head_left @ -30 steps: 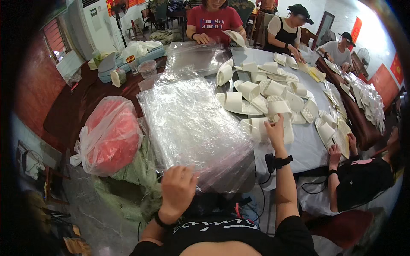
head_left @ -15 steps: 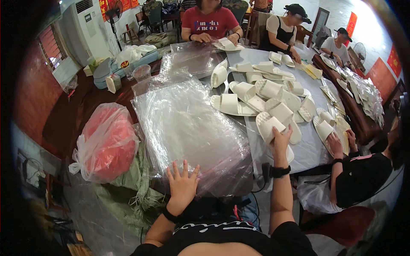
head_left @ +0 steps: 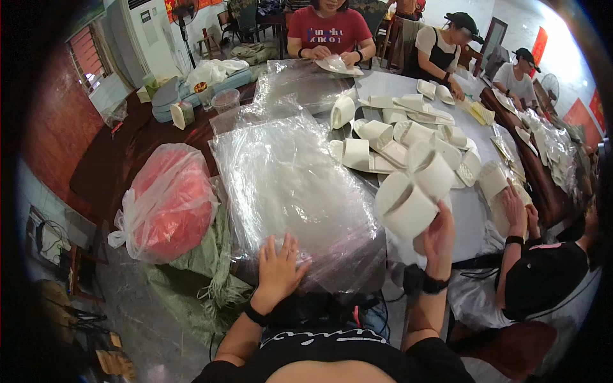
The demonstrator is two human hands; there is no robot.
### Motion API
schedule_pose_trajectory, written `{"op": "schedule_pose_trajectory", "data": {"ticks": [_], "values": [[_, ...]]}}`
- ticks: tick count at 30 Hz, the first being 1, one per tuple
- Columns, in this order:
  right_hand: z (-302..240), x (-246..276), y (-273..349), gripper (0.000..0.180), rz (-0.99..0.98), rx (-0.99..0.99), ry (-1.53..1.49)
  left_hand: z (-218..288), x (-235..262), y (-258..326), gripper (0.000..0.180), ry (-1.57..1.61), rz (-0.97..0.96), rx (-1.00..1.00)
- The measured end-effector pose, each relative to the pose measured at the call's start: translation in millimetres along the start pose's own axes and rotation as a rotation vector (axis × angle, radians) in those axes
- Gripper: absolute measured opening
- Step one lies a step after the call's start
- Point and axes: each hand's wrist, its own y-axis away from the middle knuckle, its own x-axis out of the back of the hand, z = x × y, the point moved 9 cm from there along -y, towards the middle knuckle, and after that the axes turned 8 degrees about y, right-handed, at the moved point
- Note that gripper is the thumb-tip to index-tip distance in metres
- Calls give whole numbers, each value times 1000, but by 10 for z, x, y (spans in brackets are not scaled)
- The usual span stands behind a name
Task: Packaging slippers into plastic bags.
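My left hand (head_left: 278, 271) lies with fingers spread on the near edge of a stack of clear plastic bags (head_left: 287, 182). In my right hand (head_left: 439, 233) is a pair of white slippers (head_left: 407, 205), lifted off the table and tilted, their broad straps facing me. My thumb shows at the edge of the pair; most of the other fingers are hidden behind it. Just beyond, a loose pile of similar white slippers (head_left: 373, 135) covers the middle of the grey-covered table.
Left of the bags sits a clear bag with a pink-red bundle (head_left: 169, 214). Plastic cups (head_left: 225, 99) stand at the far left. A co-worker's hands (head_left: 514, 210) handle a slipper close on my right. Across the table, a person in red (head_left: 329, 32) holds another slipper.
My right hand has raised the slipper pair from the pile toward me. My left hand stays on the bags, its fingers a little closer together. The whole view has shifted slightly.
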Motion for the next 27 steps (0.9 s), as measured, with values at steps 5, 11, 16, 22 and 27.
{"op": "schedule_pose_trajectory", "data": {"ticks": [5,11,16,22,27], "values": [[531,-247,809,35,-229,-609,178,-106,130,-172,55,312,92,44],[887,-601,1187,42,-438,-824,11,-139,451,-209,52,446,343,2],[1173,-776,1173,42,-366,-849,-105,-241,491,-114,49,383,435,108],[1346,-1077,955,56,-352,-652,-213,124,687,-118,40,328,432,26],[1632,-1203,718,73,-441,-597,-158,408,658,-44,48,698,278,-229]]}}
